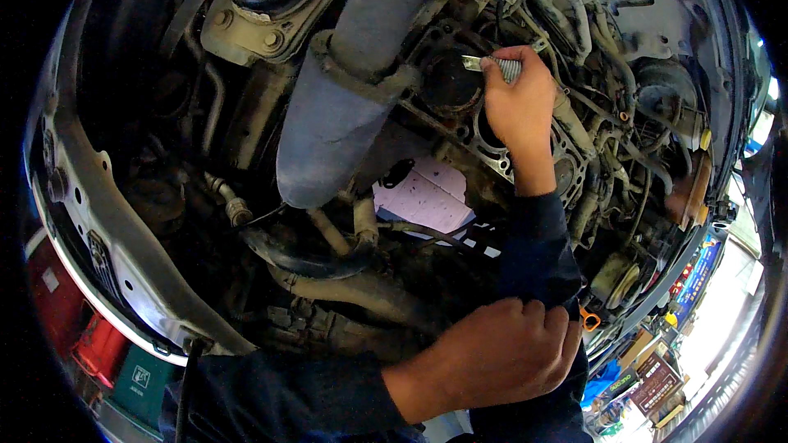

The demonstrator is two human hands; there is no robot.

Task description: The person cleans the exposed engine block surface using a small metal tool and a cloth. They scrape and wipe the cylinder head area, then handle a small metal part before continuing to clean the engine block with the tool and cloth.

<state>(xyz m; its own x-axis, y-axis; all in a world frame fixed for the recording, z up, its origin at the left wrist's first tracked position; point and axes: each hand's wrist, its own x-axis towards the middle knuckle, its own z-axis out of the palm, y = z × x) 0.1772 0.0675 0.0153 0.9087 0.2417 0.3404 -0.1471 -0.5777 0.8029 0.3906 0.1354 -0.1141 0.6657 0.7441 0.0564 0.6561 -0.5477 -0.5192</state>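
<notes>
Silvery metal shows at the upper centre-right of the frame, where the right hand (524, 98) is closed on a flat-tipped tool (510, 70) with a ribbed handle, pinched by thumb and bent fingers, a grip that seems suited to fine control. Its tip points left over a dark cylinder (447, 86) in the engine block (499, 166); I cannot tell whether they touch. At lower centre-right, the left hand (497, 353) lies curled against the dark right sleeve (535, 242), perhaps steadying that arm; its fingertips are hidden, so whether it grips cloth I cannot tell. Mid-frame, a pale mauve sheet (423, 193) shows beneath, perhaps catching drips.
</notes>
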